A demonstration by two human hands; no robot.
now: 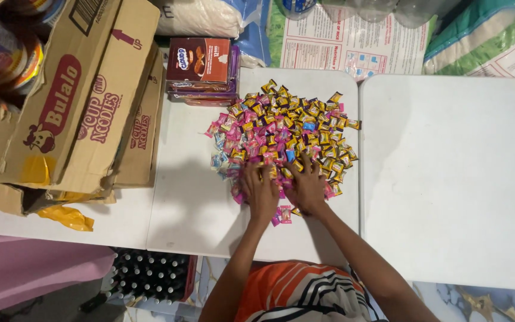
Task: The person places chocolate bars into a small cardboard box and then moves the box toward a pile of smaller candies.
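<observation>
A wide heap of small wrapped candies point(287, 131), pink, yellow-black and a few blue, lies on a white folding table point(192, 203). My left hand point(260, 189) and my right hand point(306, 186) rest palm down, side by side, on the near edge of the heap with fingers spread over the wrappers. A few loose pink candies point(282, 214) lie between my wrists, just nearer than the heap. Neither hand clearly grips anything.
Brown cardboard cartons point(84, 101) stand at the left, with a yellow plastic bag point(67, 217) under them. Flat purple and brown boxes point(201, 68) sit behind the heap. Sacks point(484, 36) line the back. A second white table point(448, 179) adjoins at the right. A crate of dark bottles point(150, 277) stands below.
</observation>
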